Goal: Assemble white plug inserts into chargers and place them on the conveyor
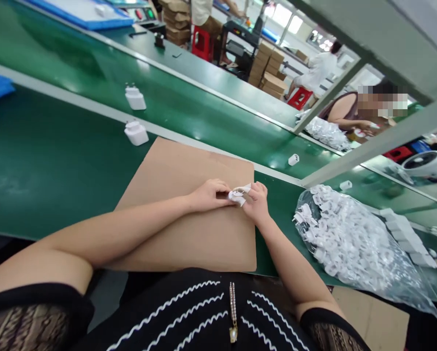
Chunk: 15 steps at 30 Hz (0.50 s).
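Observation:
Over the sheet of brown cardboard [189, 239], my two hands meet at a small white piece [236, 195], which looks like a charger plug partly covered by a crumpled white cloth [246, 189]. My left hand [210, 195] pinches its left side, fingers bent. Closed on the cloth at the right is my right hand [256, 201]. The fingers hide part of the piece. Beyond the cardboard's far left corner stands a white charger plug [136, 133], prongs up. Another white charger plug [135, 97] is on the green belt behind it.
A clear plastic bag [364, 239] full of white plug parts lies at right, beside a row of white blocks [404, 236]. Single white pieces [294, 159] sit on the green belt [203, 122]. A slanted metal post [371, 139] rises at right. A co-worker [346, 112] sits beyond.

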Tool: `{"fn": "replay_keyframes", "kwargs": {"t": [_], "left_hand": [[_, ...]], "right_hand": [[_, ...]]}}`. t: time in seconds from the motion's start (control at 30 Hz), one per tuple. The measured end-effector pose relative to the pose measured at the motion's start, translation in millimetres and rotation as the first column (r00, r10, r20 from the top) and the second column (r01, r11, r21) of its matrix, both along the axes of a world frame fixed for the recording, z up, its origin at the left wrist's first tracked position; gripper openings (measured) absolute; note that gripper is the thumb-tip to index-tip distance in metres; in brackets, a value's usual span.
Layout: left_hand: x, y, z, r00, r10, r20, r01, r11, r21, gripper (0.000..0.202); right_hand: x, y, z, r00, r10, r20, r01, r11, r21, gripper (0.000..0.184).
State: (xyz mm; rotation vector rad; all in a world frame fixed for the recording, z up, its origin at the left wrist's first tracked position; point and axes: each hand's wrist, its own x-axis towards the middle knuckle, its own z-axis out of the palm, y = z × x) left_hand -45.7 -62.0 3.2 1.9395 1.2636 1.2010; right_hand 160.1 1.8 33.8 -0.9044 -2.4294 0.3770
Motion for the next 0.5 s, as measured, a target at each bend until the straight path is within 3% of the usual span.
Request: {"fn": "replay_keyframes", "kwargs": {"t": [0.07, 0.2, 0.37, 0.5], "left_hand": [[0.6, -1.0, 1.8, 1.000, 0.007, -0.029, -0.007, 1.000, -0.002, 0.033], [1.3, -1.8, 1.2, 0.998, 0.019, -0.067, -0.018, 1.000, 0.013, 0.035], [1.3, -1.0, -0.9, 0.998, 0.017, -0.055, -0.016, 1.000, 0.018, 0.031], [0.0, 0.5, -2.3, 0.998, 0.015, -0.055, -0.013, 0.999, 0.040, 0.027]], "right_hand": [[-1.3, -3.4, 3.9, 1.000, -0.010, 0.012, 0.011, 0.999, -0.040, 0.017], [-3.4, -10.0, 9.2, 0.998, -0.040, 0.050, 0.040, 0.999, 0.006, 0.027], [-2.4, -7.9, 3.0, 0.998, -0.056, -0.038, 0.053, 0.996, -0.066, 0.018], [-1.0, -8.4, -2.5, 0.994, -0.039, -0.107, 0.036, 0.999, -0.029, 0.017]]}}
